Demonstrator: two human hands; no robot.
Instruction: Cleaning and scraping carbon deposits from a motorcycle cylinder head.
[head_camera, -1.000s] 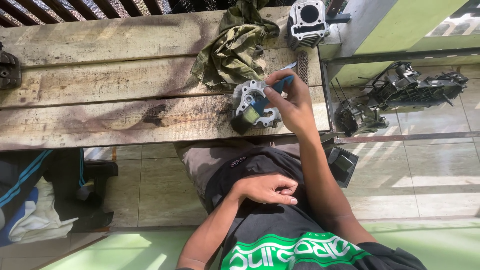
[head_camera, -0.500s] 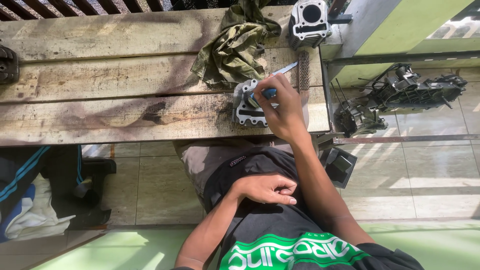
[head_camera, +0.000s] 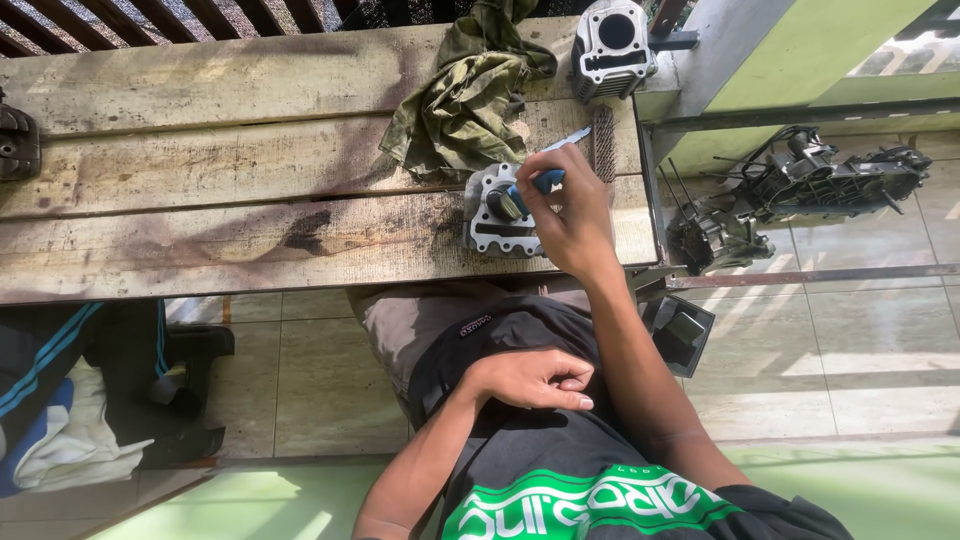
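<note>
Sunlit tiles run pale beneath me, and across them sits the weathered, stained wooden plank bench (head_camera: 250, 215) I'm working at, with dark slats behind it. Up on the bench lies a crumpled olive-green rag (head_camera: 460, 100), and beyond it near the far right corner stands a grey metal engine cylinder block with a round bore (head_camera: 612, 45). Off to the right on the floor rests a dark, stripped engine casing with wires (head_camera: 830, 180); on the left a bundle of blue and white clothing (head_camera: 50, 440).

My right hand (head_camera: 575, 215) is up at the bench edge, fingers pinched tight around a slim tool with a blue handle and a thin silver blade (head_camera: 550, 178), the blade angling up and to the right past my knuckles. The handle end is down against the silver-grey metal cylinder head (head_camera: 490, 210), which lies flat near the front edge of the bench, just below the rag, its bolt holes showing round the rim.

My left hand (head_camera: 530, 380) rests on my lap, fingers curled loosely inward, holding nothing
</note>
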